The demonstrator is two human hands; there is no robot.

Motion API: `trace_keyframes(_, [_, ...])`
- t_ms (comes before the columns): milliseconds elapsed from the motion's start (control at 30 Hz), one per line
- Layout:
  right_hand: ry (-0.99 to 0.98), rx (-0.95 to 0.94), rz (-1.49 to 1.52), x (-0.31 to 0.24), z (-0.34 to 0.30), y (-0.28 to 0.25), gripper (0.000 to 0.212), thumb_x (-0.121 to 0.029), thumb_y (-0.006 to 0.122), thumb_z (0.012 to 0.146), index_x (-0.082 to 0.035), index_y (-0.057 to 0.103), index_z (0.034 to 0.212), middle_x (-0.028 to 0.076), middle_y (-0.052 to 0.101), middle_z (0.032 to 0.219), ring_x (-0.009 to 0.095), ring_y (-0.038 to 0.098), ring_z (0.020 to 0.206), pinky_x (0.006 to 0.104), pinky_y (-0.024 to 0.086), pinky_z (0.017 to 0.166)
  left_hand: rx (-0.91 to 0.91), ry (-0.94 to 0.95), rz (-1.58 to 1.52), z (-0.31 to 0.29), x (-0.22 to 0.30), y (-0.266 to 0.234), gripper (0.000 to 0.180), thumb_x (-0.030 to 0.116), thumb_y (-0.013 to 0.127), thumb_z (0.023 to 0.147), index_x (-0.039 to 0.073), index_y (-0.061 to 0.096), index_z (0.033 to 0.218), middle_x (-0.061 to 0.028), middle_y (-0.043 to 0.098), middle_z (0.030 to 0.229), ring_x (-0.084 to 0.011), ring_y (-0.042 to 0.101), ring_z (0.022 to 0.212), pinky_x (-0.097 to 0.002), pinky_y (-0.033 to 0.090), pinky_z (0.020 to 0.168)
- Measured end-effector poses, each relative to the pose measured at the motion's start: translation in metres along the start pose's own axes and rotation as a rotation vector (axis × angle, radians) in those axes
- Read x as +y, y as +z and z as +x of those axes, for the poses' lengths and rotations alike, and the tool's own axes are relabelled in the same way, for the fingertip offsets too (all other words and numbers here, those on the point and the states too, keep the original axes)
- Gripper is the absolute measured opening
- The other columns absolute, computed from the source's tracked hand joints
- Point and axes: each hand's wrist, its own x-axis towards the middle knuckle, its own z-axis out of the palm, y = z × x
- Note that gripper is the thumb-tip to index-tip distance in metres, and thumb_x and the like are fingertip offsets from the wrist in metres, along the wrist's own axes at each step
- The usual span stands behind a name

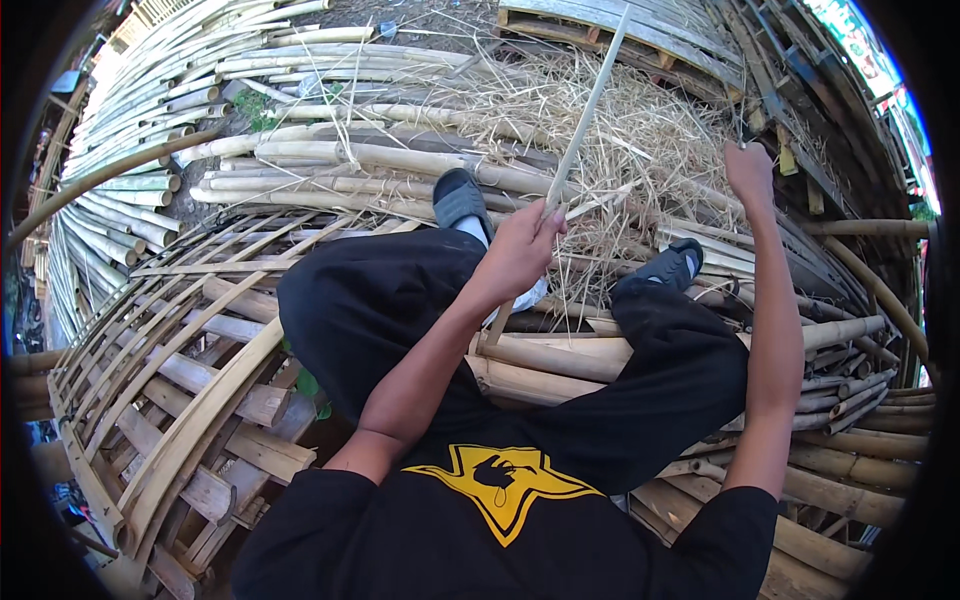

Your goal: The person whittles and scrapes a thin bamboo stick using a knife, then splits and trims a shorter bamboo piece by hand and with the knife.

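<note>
My left hand point(520, 250) is closed around a long, pale bamboo strip point(590, 110) above my bent left leg. The strip slants up and away to the right from my fingers, and a shorter piece of it shows below the hand. My right arm is stretched far out to the right. At its end my right hand point(750, 175) is closed in a fist, with a small bit of something at its top edge that I cannot make out. Loose, dry bamboo shavings point(640, 130) lie heaped between and beyond the hands.
Long bamboo poles point(350, 155) lie across the ground ahead and are stacked at the far left. A slatted bamboo frame point(190, 380) stands at my left. Wooden pallets point(620, 40) lie at the far right. My sandalled feet point(462, 200) rest among the poles.
</note>
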Motion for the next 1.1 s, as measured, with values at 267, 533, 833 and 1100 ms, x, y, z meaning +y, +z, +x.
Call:
trace_keyframes(267, [-0.45, -0.463, -0.01, -0.084, -0.124, 0.036, 0.033, -0.024, 0.058, 0.078, 0.008, 0.064, 0.078, 0.028, 0.064, 0.079, 0.043, 0.064, 0.077, 0.0466, 0.052, 0.074, 0.197, 0.155, 0.488, 0.005, -0.01, 0.005, 0.02, 0.011, 0.043, 0.095, -0.005, 0.054, 0.091, -0.0257, 0.061, 0.075, -0.0438, 0.06, 0.072, -0.0481, 0.045, 0.066])
trace_keyframes(533, [-0.659, -0.471, -0.011, -0.093, -0.147, 0.069, 0.027, -0.02, 0.059, 0.073, 0.006, 0.065, 0.077, 0.027, 0.065, 0.079, 0.042, 0.065, 0.077, 0.0465, 0.054, 0.071, 0.254, 0.113, 0.629, 0.007, -0.017, 0.012, 0.024, 0.013, 0.042, 0.095, -0.007, 0.055, 0.09, -0.0309, 0.059, 0.075, -0.0481, 0.058, 0.076, -0.0539, 0.043, 0.07])
trace_keyframes(833, [-0.614, -0.431, -0.17, -0.1, -0.123, 0.073, 0.023, -0.018, 0.06, 0.072, 0.002, 0.067, 0.079, 0.024, 0.066, 0.08, 0.04, 0.066, 0.077, 0.0453, 0.054, 0.072, 0.229, 0.103, 0.64, 0.012, -0.017, 0.012, 0.018, 0.006, 0.045, 0.087, -0.008, 0.055, 0.091, -0.0322, 0.06, 0.078, -0.0485, 0.06, 0.077, -0.0558, 0.045, 0.07])
trace_keyframes(1100, [0.184, -0.037, -0.18, 0.034, 0.032, 0.018, 0.033, -0.024, 0.055, 0.083, -0.001, 0.067, 0.102, 0.022, 0.066, 0.105, 0.037, 0.064, 0.101, 0.0464, 0.051, 0.084, 0.228, 0.226, 0.439, -0.018, -0.02, 0.013, 0.022, 0.016, 0.044, 0.096, -0.002, 0.053, 0.087, -0.0259, 0.057, 0.068, -0.0461, 0.055, 0.069, -0.049, 0.042, 0.06])
